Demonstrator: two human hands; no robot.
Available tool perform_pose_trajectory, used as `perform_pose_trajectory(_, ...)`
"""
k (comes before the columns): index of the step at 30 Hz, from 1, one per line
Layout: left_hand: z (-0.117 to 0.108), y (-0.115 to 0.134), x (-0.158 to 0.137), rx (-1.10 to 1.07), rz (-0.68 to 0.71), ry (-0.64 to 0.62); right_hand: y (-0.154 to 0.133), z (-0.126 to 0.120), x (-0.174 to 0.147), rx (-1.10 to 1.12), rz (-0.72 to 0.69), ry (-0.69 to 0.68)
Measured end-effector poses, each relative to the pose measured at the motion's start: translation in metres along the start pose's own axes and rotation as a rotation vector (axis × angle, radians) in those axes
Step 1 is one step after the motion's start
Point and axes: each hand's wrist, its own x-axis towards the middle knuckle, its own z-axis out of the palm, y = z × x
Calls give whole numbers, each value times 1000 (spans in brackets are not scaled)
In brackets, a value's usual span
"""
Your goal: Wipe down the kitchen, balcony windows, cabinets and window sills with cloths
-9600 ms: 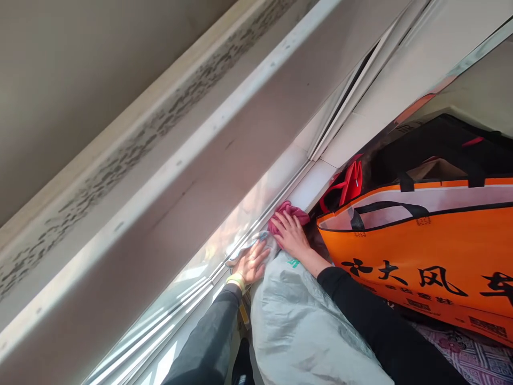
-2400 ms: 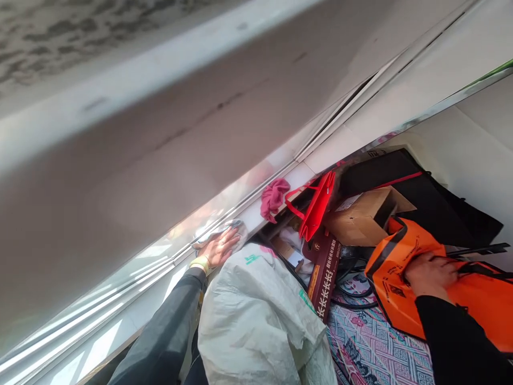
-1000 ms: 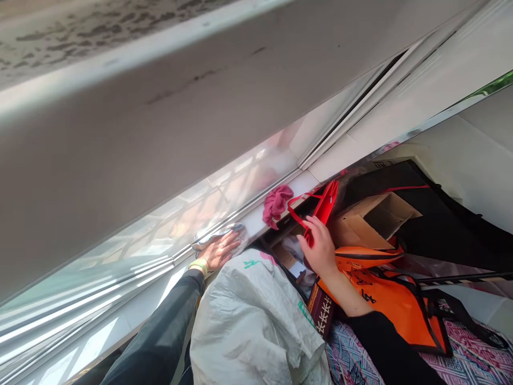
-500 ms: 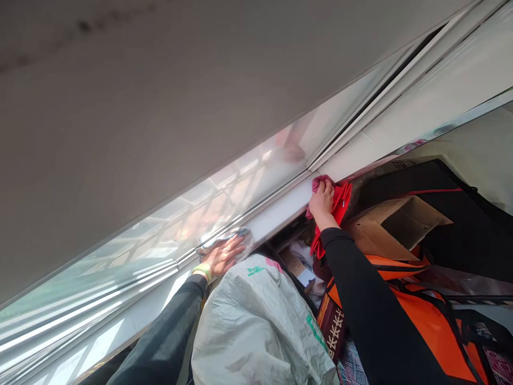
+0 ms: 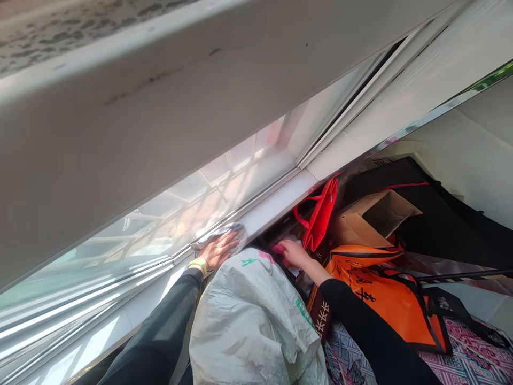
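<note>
My left hand (image 5: 218, 250) lies flat on the white window sill (image 5: 276, 202), fingers stretched out, with a greenish band at the wrist. Under and beyond its fingers is a crumpled pale cloth (image 5: 240, 231), pressed to the sill by the window frame. My right hand (image 5: 294, 253) is lower, in the gap between the sill and the piled things, its fingers closed on a dark pink cloth (image 5: 280, 249). Part of that cloth is hidden by the hand. A red paper bag (image 5: 321, 216) with a handle stands just above my right hand.
A large whitish woven sack (image 5: 252, 321) bulges between my arms. To the right are an open cardboard box (image 5: 363, 222), an orange bag (image 5: 385, 299), a dark red box (image 5: 320, 315) and a black case (image 5: 449, 219). Window glass (image 5: 224, 187) rises behind the sill.
My right hand has moved left and down with the pink cloth, off the sill's far end beside the red bag. My left hand stays nearly in place. The view has shifted slightly.
</note>
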Motion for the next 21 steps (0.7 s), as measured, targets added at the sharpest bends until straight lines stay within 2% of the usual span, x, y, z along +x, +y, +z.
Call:
perform_pose_trajectory(3, 0, 0, -1, -7, -6, -9, 6, -16, -15, 88, 61, -18)
perform_pose_trajectory(6, 0, 0, 0, -20, -13, -16, -4, -42, -18, 462, 199, 34)
perform_pose_trajectory(8, 0, 0, 1, -23, -6, -13, -21, -58, -19, 740, 268, 85)
perform_pose_trajectory(12, 3, -2, 2, -28, 18, 17, -79, -74, -26, 1066, 254, 82)
perform_pose_trajectory(16, -1, 4, 3, -17, 26, 50, -142, -60, -25, 1194, 278, 49)
perform_pose_trajectory(21, -11, 21, 4, -57, 26, 115, -201, -12, -18, 1188, 352, -16)
